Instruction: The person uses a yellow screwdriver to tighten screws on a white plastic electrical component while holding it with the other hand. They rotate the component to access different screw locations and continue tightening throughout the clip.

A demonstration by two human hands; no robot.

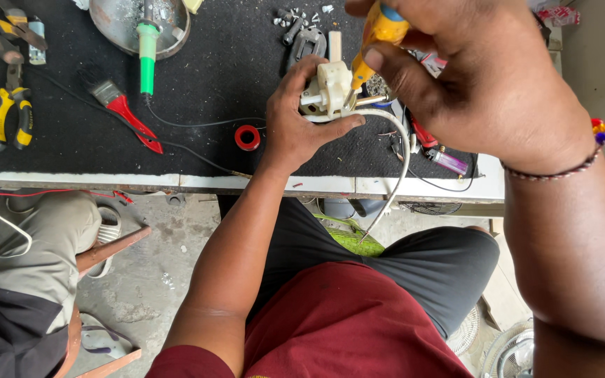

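My left hand (295,122) grips a small cream plastic part (328,87) above the black mat (71,140); a white cable (404,161) runs from the part down over the bench edge. My right hand (477,77) holds a yellow-handled screwdriver (376,38) with its tip set against the part. A beaded bracelet (582,161) is on my right wrist.
On the mat lie a red-handled brush (124,112), a green-handled tool (147,52) in a metal dish (117,24), yellow-black pliers (10,112), a red tape roll (247,137), loose screws (292,17) and a lighter (448,162). Another person's knee (43,238) is at the left.
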